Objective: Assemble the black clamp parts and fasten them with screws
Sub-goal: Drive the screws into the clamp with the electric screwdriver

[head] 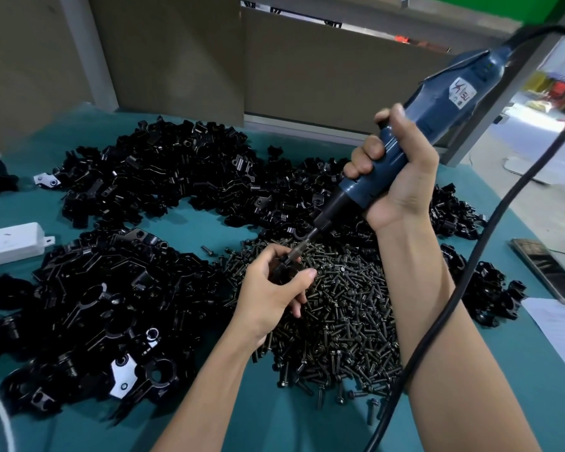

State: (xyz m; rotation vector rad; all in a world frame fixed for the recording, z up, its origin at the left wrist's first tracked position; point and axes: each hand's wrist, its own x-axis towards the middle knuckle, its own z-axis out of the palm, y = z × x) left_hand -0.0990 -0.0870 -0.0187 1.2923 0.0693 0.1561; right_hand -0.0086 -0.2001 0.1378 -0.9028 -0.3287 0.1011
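Left hand (271,291) pinches glossy clamp (282,271) under cylindrical screwdriver (415,132).

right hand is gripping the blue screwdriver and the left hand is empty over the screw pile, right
Not empty: the head view shows the left hand holding a black clamp part at the bit of the blue screwdriver. The rest stands: the right hand grips the tool, above the screw pile.

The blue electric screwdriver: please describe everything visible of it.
The electric screwdriver has a dark blue plastic-looking body with a white label, a black nose and a thin metal bit. A black cable leaves its top. The right hand grips it tilted, bit pointing down-left at the black clamp part in the left hand.
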